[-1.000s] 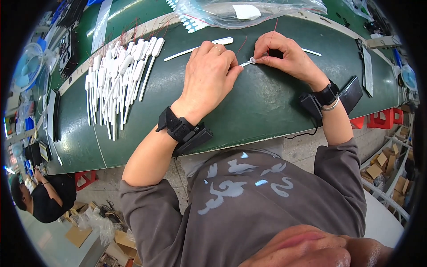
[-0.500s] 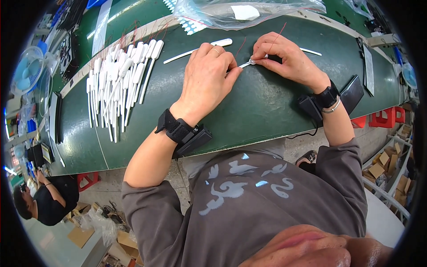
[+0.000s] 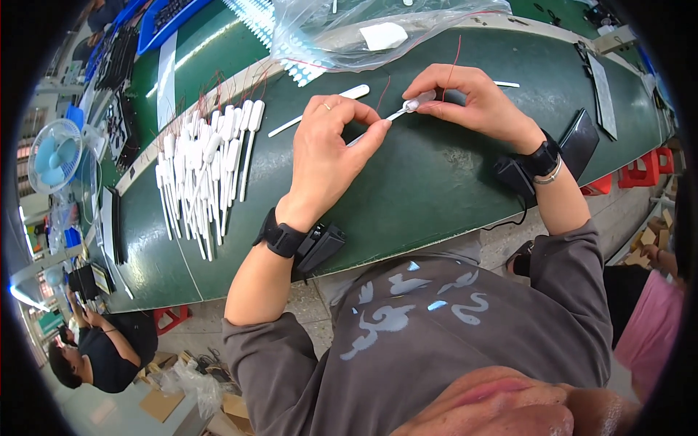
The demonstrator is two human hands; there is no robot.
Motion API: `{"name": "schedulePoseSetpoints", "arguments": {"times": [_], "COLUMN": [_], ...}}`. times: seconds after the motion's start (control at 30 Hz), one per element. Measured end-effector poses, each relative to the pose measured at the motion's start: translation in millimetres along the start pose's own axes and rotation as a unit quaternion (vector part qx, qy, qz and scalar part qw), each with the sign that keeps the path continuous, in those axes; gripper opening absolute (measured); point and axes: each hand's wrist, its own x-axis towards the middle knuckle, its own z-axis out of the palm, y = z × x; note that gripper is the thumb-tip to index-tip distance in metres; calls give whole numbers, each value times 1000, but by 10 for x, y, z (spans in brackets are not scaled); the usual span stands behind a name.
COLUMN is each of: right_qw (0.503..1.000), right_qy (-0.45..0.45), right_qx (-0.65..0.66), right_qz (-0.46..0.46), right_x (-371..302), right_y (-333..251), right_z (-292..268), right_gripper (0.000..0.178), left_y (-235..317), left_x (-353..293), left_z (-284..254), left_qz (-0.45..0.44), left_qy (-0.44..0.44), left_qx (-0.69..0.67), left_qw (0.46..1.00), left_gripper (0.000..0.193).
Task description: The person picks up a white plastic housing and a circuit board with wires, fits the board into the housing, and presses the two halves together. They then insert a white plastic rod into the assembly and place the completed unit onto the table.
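Observation:
Between my two hands is a slim white plastic stick with a wider paddle-shaped head [image 3: 412, 105], and thin red wires rise near it. My left hand [image 3: 327, 149] pinches its narrow shaft between thumb and forefinger. With thumb and fingertips, my right hand [image 3: 476, 105] grips the head end, which the fingers partly cover. Just beyond my left hand lies a similar white stick [image 3: 355, 92] on the green tabletop. Another white strip [image 3: 507, 84] shows behind my right hand. To the left is a heap of many such white sticks [image 3: 211, 171], their red wires trailing away from me.
A clear plastic bag [image 3: 331, 47] with a white scrap [image 3: 384, 36] lies at the far side, beside a dotted sheet [image 3: 251, 22]. A flat black object [image 3: 579, 142] rests by my right wrist. Co-workers are at left [image 3: 113, 352] and right [image 3: 647, 327]; a fan [image 3: 57, 160] stands left.
My left hand has turned, and its forefinger and thumb now show more clearly at the shaft. The whole view has shifted slightly. A person in pink has come into view at right.

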Motion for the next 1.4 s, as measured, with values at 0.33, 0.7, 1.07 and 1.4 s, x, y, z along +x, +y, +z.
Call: {"name": "schedulePoseSetpoints", "arguments": {"times": [0.33, 0.7, 1.07, 1.4], "right_qw": [944, 972, 961, 960], "right_qy": [-50, -32, -26, -10], "right_qx": [282, 198, 250, 260], "right_qz": [166, 125, 112, 105], "right_x": [-9, -59, -65, -81], "right_y": [-49, -191, -250, -282], "right_z": [44, 185, 236, 249], "right_gripper": [29, 41, 48, 47], "left_y": [91, 150, 203, 118], "left_x": [16, -33, -9, -15], "left_z": [-27, 42, 13, 18], "left_qz": [-218, -181, -195, -237], "left_qy": [-60, -102, -112, -133], "left_qx": [-241, -198, -235, -320], "left_qw": [944, 958, 946, 908], "left_gripper": [19, 20, 19, 20]}}
